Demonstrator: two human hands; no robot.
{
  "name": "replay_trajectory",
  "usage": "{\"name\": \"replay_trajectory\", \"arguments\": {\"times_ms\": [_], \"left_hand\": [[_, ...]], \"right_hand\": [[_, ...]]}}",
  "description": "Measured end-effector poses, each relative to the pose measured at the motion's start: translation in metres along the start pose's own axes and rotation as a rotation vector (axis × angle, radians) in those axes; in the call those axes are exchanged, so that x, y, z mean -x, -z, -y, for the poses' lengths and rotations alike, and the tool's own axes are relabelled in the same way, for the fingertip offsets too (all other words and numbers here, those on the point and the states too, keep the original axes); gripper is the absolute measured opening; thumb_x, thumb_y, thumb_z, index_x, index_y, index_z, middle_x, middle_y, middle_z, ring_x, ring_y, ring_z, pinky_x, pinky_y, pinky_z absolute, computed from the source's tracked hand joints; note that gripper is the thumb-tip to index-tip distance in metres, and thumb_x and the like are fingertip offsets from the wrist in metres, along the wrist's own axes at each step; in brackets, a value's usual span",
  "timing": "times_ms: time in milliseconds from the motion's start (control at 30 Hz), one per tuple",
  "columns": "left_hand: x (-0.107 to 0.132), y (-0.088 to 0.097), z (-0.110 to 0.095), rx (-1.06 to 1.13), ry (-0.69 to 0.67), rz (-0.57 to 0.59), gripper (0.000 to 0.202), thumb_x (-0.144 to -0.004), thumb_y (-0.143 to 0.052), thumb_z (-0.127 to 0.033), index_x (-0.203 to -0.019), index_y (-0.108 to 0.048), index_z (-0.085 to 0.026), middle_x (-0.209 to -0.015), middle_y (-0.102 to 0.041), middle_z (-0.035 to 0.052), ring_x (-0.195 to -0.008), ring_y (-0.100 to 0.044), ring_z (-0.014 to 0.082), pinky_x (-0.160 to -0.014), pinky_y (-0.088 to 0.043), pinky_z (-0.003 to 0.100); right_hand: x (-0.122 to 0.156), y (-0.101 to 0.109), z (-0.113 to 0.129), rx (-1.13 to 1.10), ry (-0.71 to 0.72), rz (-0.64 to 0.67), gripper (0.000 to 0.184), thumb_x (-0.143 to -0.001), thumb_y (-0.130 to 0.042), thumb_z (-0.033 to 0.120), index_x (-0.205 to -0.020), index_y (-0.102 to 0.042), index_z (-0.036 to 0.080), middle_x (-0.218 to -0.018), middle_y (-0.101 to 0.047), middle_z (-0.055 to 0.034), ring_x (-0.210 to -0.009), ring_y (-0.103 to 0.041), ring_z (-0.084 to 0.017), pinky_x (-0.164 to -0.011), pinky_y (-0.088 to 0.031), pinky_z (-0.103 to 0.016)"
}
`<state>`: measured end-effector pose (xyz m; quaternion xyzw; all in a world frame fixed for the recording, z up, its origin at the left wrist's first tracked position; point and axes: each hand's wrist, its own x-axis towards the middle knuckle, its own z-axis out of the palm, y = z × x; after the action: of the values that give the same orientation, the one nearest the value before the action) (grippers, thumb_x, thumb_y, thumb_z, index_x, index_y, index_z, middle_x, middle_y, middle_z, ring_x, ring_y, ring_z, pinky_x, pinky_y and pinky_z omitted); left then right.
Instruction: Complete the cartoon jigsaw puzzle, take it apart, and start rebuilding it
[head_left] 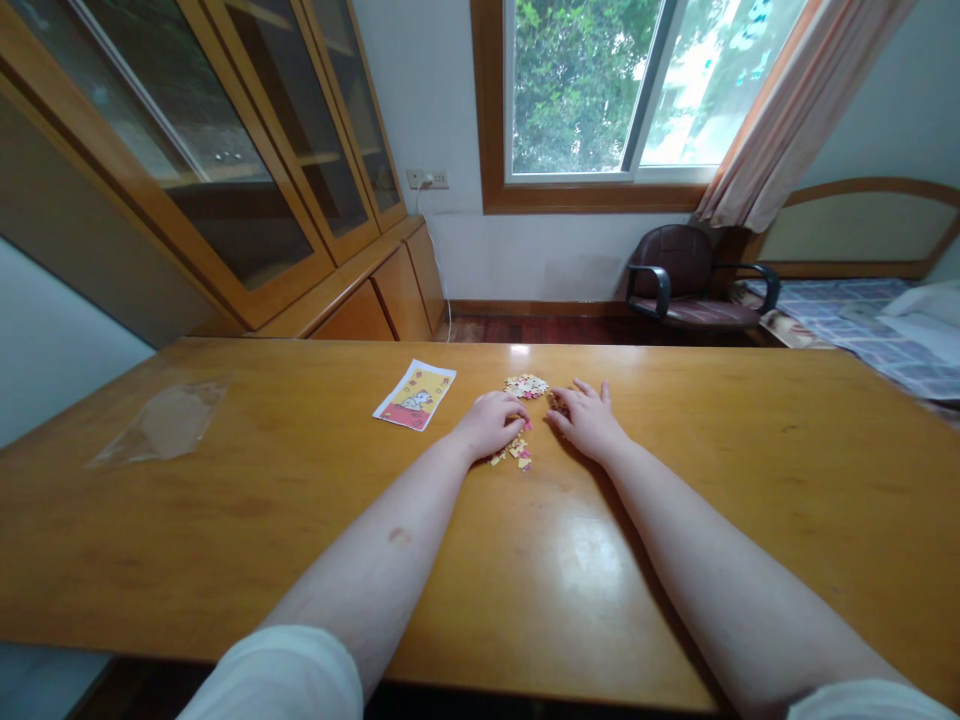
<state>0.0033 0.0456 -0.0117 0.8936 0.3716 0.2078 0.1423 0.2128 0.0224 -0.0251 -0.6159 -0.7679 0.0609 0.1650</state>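
Observation:
My left hand (pixel 493 424) rests on the table with its fingers curled together, among small jigsaw puzzle pieces; whatever its fingertips hold is hidden. Loose yellow and pink pieces (pixel 517 452) lie just below that hand. Beyond it is a pile of pale puzzle pieces (pixel 526 385), some showing pink. To the right, my right hand (pixel 587 416) has its fingers spread, the fingertips at a few brownish pieces (pixel 558 403) partly covered by them. A picture card (pixel 416 396), yellow and red with a white animal figure, lies left of my left hand.
A clear plastic bag (pixel 169 420) lies flat on the left of the wooden table (pixel 300 500). Past the far edge stand a glass-door cabinet (pixel 330 250), a dark armchair (pixel 679 275) and a bed (pixel 862 320) by the window.

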Motion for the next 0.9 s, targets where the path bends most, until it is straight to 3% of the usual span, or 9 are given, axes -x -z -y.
{"name": "replay_trajectory", "arguments": {"times_ms": [133,233,400,500,633,767,900], "left_hand": [[0.0,0.0,0.001,-0.003,0.007,-0.001,0.018,-0.082,-0.053,-0.021,-0.084,-0.071,-0.023,-0.095,-0.069,0.0016,-0.096,-0.059,0.0184,-0.092,-0.043,0.033],[0.0,-0.001,0.001,-0.008,0.023,0.004,0.019,-0.083,-0.053,-0.022,-0.086,-0.071,-0.023,-0.095,-0.069,0.0019,-0.096,-0.059,0.0185,-0.092,-0.043,0.033],[0.001,0.0,0.0,-0.019,0.051,0.018,0.028,-0.083,-0.053,-0.027,-0.107,-0.067,-0.024,-0.105,-0.068,0.0043,-0.101,-0.058,0.0205,-0.093,-0.044,0.035],[0.002,0.0,-0.001,-0.033,0.039,0.043,0.035,-0.085,-0.053,-0.033,-0.118,-0.062,-0.026,-0.119,-0.063,0.0047,-0.112,-0.053,0.022,-0.1,-0.039,0.038],[0.003,-0.001,-0.001,-0.067,0.062,0.093,0.043,-0.085,-0.053,-0.039,-0.127,-0.056,-0.03,-0.141,-0.046,0.0028,-0.128,-0.039,0.0254,-0.108,-0.028,0.044],[0.003,-0.001,-0.002,-0.078,0.102,0.127,0.035,-0.085,-0.053,-0.041,-0.118,-0.063,-0.033,-0.144,-0.043,0.0006,-0.133,-0.032,0.0284,-0.11,-0.021,0.051],[0.001,0.001,-0.002,-0.064,0.078,0.053,0.021,-0.084,-0.054,-0.037,-0.088,-0.072,-0.026,-0.127,-0.059,0.0005,-0.127,-0.039,0.0258,-0.108,-0.027,0.047]], "right_hand": [[0.0,0.0,0.0,-0.031,-0.002,-0.056,0.031,-0.088,-0.049,0.034,-0.114,-0.06,0.021,-0.116,-0.065,-0.0092,-0.126,-0.043,-0.029,-0.109,-0.004,-0.063],[0.001,0.001,0.002,-0.078,0.073,-0.046,0.026,-0.086,-0.053,0.032,-0.109,-0.062,0.024,-0.113,-0.066,-0.0069,-0.124,-0.045,-0.028,-0.108,-0.006,-0.063],[0.002,0.006,0.004,-0.195,0.244,-0.052,0.02,-0.086,-0.052,0.032,-0.099,-0.066,0.025,-0.106,-0.068,-0.0051,-0.114,-0.053,-0.022,-0.11,-0.013,-0.056],[0.0,0.009,0.004,-0.173,0.199,-0.109,0.023,-0.088,-0.048,0.031,-0.083,-0.068,0.022,-0.086,-0.069,-0.0049,-0.091,-0.06,-0.018,-0.107,-0.024,-0.047],[-0.001,0.012,0.003,-0.065,0.106,-0.118,0.034,-0.089,-0.045,0.033,-0.065,-0.065,0.02,-0.064,-0.062,-0.0041,-0.074,-0.055,-0.018,-0.092,-0.036,-0.035],[-0.001,0.013,0.002,0.022,-0.036,-0.162,0.038,-0.09,-0.041,0.036,-0.062,-0.063,0.02,-0.062,-0.061,-0.0054,-0.073,-0.053,-0.02,-0.081,-0.036,-0.033],[-0.001,0.012,0.001,0.058,-0.151,-0.198,0.037,-0.089,-0.04,0.037,-0.067,-0.065,0.02,-0.065,-0.064,-0.0064,-0.076,-0.053,-0.022,-0.081,-0.034,-0.035]]}}
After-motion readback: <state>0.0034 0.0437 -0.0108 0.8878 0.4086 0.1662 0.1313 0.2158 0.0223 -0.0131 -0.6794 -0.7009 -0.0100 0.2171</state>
